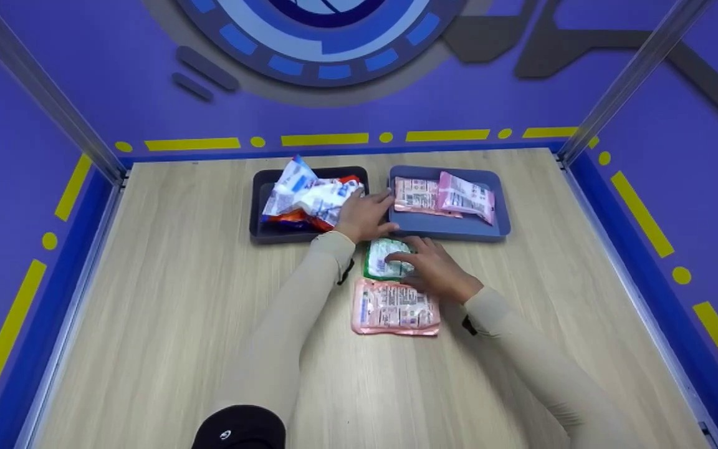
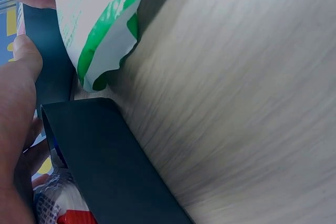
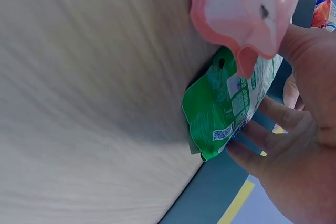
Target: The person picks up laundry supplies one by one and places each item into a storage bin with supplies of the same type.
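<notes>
A green-and-white packet (image 1: 381,260) lies on the table just in front of the two trays. Over its right side is my right hand (image 1: 437,269), thumb across the top and fingers along the edge; in the right wrist view the fingers look fairly straight beside the green end (image 3: 215,114). Nearer to me lies a pink packet (image 1: 396,308), flat on the wood. My left hand (image 1: 364,215) is spread over the gap between the trays, its thumb pointing toward the green-and-white packet and no object in its grasp.
The dark left tray (image 1: 259,234) holds several white, blue and red-orange packets (image 1: 312,196). In the grey-blue right tray (image 1: 459,232) lie two pink packets (image 1: 468,196). Blue-purple panels (image 1: 209,118) enclose the wooden table (image 1: 178,280). A black rounded object (image 1: 240,429) shows at the bottom edge.
</notes>
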